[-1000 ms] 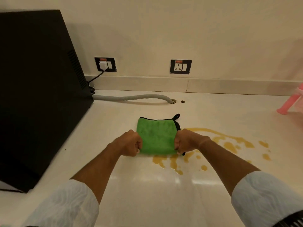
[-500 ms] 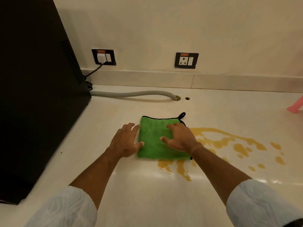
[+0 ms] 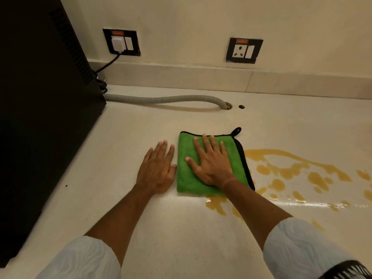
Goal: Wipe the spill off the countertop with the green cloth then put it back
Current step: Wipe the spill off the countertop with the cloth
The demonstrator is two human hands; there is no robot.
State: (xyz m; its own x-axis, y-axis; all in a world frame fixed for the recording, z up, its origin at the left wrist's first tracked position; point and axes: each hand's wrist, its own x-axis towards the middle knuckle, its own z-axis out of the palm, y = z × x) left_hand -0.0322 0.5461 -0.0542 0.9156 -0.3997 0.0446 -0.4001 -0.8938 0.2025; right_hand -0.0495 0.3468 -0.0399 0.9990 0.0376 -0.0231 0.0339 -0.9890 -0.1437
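A folded green cloth [image 3: 186,176] with black trim and a hanging loop lies flat on the cream countertop [image 3: 181,228]. My right hand [image 3: 211,162] rests palm down on top of it, fingers spread. My left hand [image 3: 158,170] lies flat on the counter just left of the cloth, its thumb side touching the cloth's edge. A yellow-brown spill [image 3: 291,170] spreads in streaks and blobs to the right of the cloth and in front of it, partly under my right forearm.
A tall black appliance [image 3: 40,97] fills the left side. A grey corrugated hose [image 3: 165,99] runs along the back into a hole in the counter. Two wall sockets [image 3: 244,50] sit above the backsplash, the left one with a plug in it.
Both fists let go of the cloth's sides and opened. My right hand moved onto the cloth and flattened; my left hand slid off to the counter beside it.
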